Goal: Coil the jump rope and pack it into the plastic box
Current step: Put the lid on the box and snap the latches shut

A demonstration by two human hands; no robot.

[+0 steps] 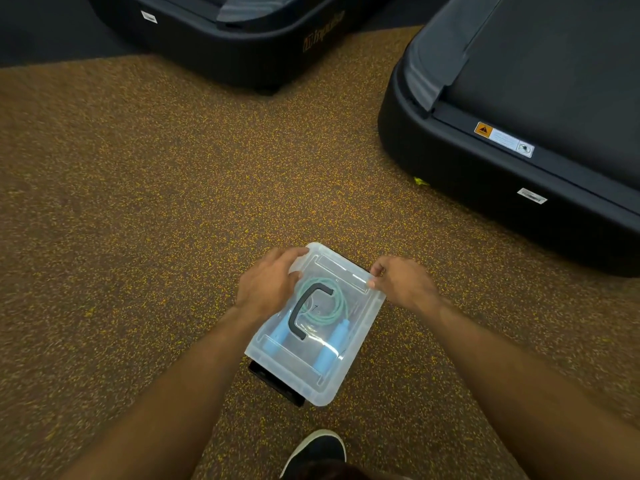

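— Two hands [266,282] [403,282] down on the box [311,372], then?
— Yes. Left spread flat over the lid's [341,271] far corner; right pinched on its far edge.
— Rope [320,306]?
— Lay coiled inside, blue handles [327,353] toward the near end.
— Handling?
— Probably light, thin, slick plastic; best gripped by the rim or black carry handle [304,313].
— Farther out?
— Treadmills [519,133] on speckled floor [138,202].
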